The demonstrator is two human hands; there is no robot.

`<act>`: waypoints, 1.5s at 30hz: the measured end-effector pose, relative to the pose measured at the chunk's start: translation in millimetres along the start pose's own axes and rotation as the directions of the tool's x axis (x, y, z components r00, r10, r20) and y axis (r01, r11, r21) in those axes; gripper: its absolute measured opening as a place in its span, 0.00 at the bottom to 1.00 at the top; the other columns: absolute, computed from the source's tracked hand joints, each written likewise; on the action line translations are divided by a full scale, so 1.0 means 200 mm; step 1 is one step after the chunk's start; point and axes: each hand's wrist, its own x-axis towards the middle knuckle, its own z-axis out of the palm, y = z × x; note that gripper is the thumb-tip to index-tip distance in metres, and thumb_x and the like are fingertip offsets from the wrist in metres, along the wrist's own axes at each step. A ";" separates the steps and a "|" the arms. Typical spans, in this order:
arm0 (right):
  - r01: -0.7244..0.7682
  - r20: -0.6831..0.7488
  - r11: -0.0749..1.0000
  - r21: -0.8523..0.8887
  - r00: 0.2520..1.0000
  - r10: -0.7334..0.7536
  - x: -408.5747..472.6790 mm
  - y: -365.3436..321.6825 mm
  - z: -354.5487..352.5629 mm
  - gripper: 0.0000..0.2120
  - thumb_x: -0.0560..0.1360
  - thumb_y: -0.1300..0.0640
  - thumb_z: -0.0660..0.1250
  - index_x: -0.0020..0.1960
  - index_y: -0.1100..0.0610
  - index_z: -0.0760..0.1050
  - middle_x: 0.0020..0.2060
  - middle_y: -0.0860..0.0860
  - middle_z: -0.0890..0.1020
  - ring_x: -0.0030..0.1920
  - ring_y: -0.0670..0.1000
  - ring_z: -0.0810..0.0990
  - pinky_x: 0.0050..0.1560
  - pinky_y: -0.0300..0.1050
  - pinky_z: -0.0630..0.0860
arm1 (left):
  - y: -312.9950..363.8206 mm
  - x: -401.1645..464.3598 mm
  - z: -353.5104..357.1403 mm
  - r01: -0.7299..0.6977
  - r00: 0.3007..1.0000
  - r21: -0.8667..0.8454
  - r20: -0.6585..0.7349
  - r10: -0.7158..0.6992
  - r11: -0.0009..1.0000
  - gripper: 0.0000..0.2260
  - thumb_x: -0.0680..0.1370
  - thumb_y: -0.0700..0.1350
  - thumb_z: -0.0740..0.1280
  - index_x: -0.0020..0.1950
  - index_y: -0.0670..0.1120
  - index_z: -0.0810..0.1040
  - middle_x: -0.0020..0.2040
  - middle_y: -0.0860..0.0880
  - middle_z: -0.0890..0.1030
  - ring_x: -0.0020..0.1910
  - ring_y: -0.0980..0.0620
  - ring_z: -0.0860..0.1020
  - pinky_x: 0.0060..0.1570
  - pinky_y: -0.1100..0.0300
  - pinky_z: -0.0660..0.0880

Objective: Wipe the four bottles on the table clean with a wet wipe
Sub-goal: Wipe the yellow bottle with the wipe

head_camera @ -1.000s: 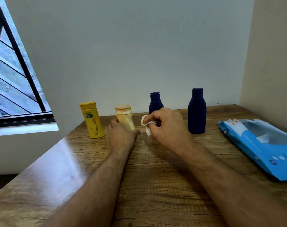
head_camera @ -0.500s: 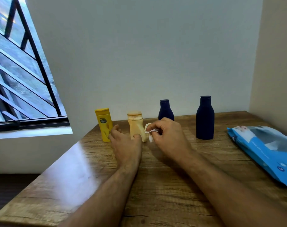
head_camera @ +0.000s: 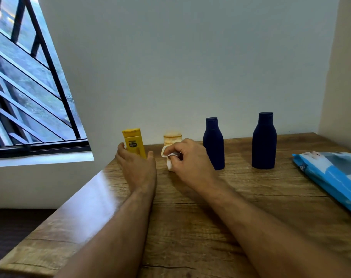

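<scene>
Four bottles stand in a row near the wall on the wooden table (head_camera: 190, 207): a yellow bottle (head_camera: 133, 142), a beige bottle (head_camera: 172, 137), a small dark blue bottle (head_camera: 213, 143) and a larger dark blue bottle (head_camera: 264, 140). My left hand (head_camera: 137, 167) reaches around the yellow bottle's lower part, fingers on its left and thumb just right of it, not closed on it. My right hand (head_camera: 190, 159) pinches a crumpled white wet wipe (head_camera: 168, 157) in front of the beige bottle, hiding that bottle's lower half.
A blue pack of wet wipes (head_camera: 335, 175) lies at the table's right edge. A barred window (head_camera: 30, 97) is on the left, with the table's left edge below it. Walls close off the back and the right.
My left hand has let go of the beige bottle and moved left to the yellow bottle. My right hand still holds the wipe by the beige bottle. The camera has turned left.
</scene>
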 end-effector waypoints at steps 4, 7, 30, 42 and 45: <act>-0.017 -0.040 0.998 0.060 0.999 0.019 0.00 0.03 0.03 0.08 0.77 0.59 0.68 0.52 0.50 0.83 0.53 0.45 0.79 0.53 0.42 0.77 0.55 0.34 0.77 | -0.04 0.09 0.05 0.080 0.997 -0.041 -0.016 -0.081 0.996 0.43 0.72 0.49 0.77 0.79 0.43 0.56 0.76 0.42 0.64 0.74 0.41 0.66 0.69 0.48 0.69; -0.025 -0.092 0.995 0.100 0.995 0.034 0.01 0.03 0.03 0.08 0.76 0.59 0.69 0.52 0.50 0.84 0.52 0.45 0.80 0.52 0.42 0.78 0.55 0.36 0.77 | -0.08 0.14 0.09 0.109 0.994 -0.080 -0.003 -0.109 0.991 0.45 0.71 0.52 0.78 0.79 0.43 0.56 0.76 0.42 0.65 0.74 0.41 0.66 0.71 0.47 0.68; 0.022 -0.375 0.951 0.309 0.922 0.101 -0.07 0.01 -0.23 0.11 0.73 0.65 0.71 0.53 0.53 0.82 0.48 0.46 0.83 0.49 0.41 0.81 0.46 0.30 0.78 | 0.28 -0.34 -0.24 0.294 0.852 -0.605 0.517 0.084 0.740 0.27 0.64 0.48 0.79 0.59 0.49 0.74 0.46 0.49 0.85 0.44 0.51 0.84 0.41 0.55 0.82; -0.002 -0.267 0.976 0.216 0.962 0.061 -0.09 0.01 -0.20 0.12 0.71 0.67 0.68 0.46 0.52 0.83 0.47 0.45 0.82 0.49 0.41 0.80 0.46 0.36 0.81 | 0.22 -0.34 -0.24 0.604 0.599 -0.605 0.774 0.206 0.519 0.28 0.70 0.36 0.75 0.69 0.45 0.73 0.59 0.38 0.82 0.50 0.41 0.84 0.43 0.47 0.82; 0.006 -0.232 0.975 0.224 0.972 0.048 -0.08 0.03 -0.17 0.11 0.73 0.65 0.68 0.47 0.51 0.83 0.47 0.43 0.82 0.49 0.42 0.81 0.47 0.42 0.82 | 0.21 -0.33 -0.23 0.605 0.592 -0.631 0.764 0.255 0.485 0.24 0.73 0.39 0.72 0.69 0.45 0.73 0.58 0.38 0.82 0.49 0.43 0.84 0.45 0.47 0.83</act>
